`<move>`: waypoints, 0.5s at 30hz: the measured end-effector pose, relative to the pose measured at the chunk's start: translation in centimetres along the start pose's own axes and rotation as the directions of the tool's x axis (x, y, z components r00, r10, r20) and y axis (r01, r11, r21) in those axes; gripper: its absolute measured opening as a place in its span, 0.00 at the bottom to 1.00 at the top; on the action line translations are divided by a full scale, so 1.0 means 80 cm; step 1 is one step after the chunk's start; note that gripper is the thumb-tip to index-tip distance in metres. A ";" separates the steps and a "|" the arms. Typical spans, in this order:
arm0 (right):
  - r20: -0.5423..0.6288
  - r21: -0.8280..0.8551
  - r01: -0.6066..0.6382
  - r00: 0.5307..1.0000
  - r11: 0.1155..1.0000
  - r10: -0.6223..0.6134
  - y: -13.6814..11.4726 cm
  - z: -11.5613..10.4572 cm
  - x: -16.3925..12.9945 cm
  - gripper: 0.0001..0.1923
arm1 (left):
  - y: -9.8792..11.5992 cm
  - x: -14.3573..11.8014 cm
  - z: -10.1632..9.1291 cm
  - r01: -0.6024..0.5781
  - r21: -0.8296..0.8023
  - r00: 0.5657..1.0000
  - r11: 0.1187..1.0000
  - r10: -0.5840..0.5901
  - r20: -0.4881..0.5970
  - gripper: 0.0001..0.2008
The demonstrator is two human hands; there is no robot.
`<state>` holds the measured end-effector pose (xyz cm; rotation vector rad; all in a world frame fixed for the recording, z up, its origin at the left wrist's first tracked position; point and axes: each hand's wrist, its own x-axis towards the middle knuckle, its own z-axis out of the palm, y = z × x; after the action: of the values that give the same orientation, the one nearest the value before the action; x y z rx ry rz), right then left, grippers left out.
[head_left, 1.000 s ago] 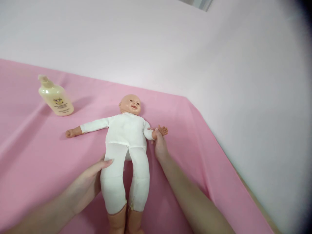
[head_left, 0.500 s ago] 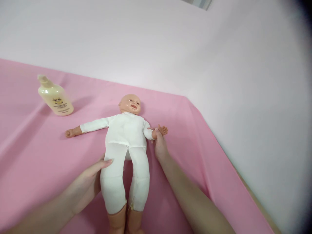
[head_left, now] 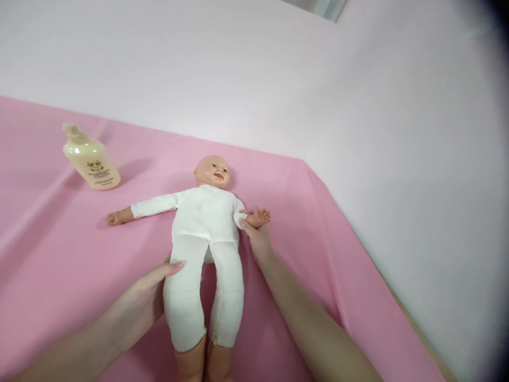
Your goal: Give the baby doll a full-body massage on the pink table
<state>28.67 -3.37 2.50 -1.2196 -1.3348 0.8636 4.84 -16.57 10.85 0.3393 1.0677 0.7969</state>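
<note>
A baby doll [head_left: 204,212] with a soft white cloth body lies on its back, head at the far end and feet cut off by the lower edge of the view. My left hand [head_left: 149,289] is closed around the thigh on the left of the view, thumb on top and the other fingers hidden beneath. On the other side, my right hand [head_left: 258,241] grips the doll's arm at the sleeve, just above its small plastic hand [head_left: 260,216]. The doll's other arm [head_left: 155,204] stretches out to the left, untouched.
A pale yellow pump bottle [head_left: 95,167] with a printed label stands at the back left. Pink cloth [head_left: 302,223] covers the table and folds down over its right edge. Behind and to the right is a plain white surface [head_left: 397,132].
My right hand has slid from the doll's wrist slightly up the arm towards the elbow. The doll's small hand has shifted a little down and left. My left hand keeps its place.
</note>
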 end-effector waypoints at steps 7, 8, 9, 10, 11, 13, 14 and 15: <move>0.166 -0.118 0.267 0.955 0.956 -0.246 -0.009 0.007 -0.020 0.17 | -0.003 0.004 -0.006 -0.005 -0.019 1.000 1.000 0.006 0.020 0.27; 0.184 -0.111 0.297 0.944 0.948 -0.274 -0.010 0.007 -0.022 0.18 | -0.004 0.005 -0.007 -0.006 -0.018 1.000 1.000 0.006 0.030 0.26; 0.194 -0.102 0.317 0.936 0.943 -0.293 -0.012 0.006 -0.023 0.19 | -0.004 0.006 -0.008 -0.008 -0.017 0.999 1.000 0.009 0.043 0.25; 0.206 -0.094 0.329 0.930 0.939 -0.305 -0.014 0.006 -0.024 0.19 | -0.004 0.006 -0.009 -0.011 -0.017 0.998 1.000 0.012 0.058 0.25; 0.221 -0.087 0.340 0.923 0.936 -0.315 -0.017 0.005 -0.025 0.19 | -0.004 0.006 -0.008 -0.013 -0.017 0.998 1.000 0.015 0.068 0.25; 0.257 -0.076 0.360 0.908 0.930 -0.330 -0.024 0.003 -0.026 0.17 | -0.003 0.005 -0.006 -0.012 -0.015 0.998 1.000 0.013 0.069 0.27; 0.271 -0.072 0.366 0.902 0.928 -0.335 -0.026 0.003 -0.026 0.16 | -0.003 0.004 -0.004 -0.010 -0.012 0.998 1.000 0.011 0.065 0.28; 0.277 -0.068 0.366 0.901 0.928 -0.335 -0.028 0.003 -0.026 0.15 | -0.002 0.002 -0.002 -0.009 -0.008 0.998 1.000 0.010 0.061 0.29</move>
<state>27.83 -5.79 4.16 -0.9296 -1.7784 0.7070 4.78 -16.55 10.57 0.3602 1.0058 0.7940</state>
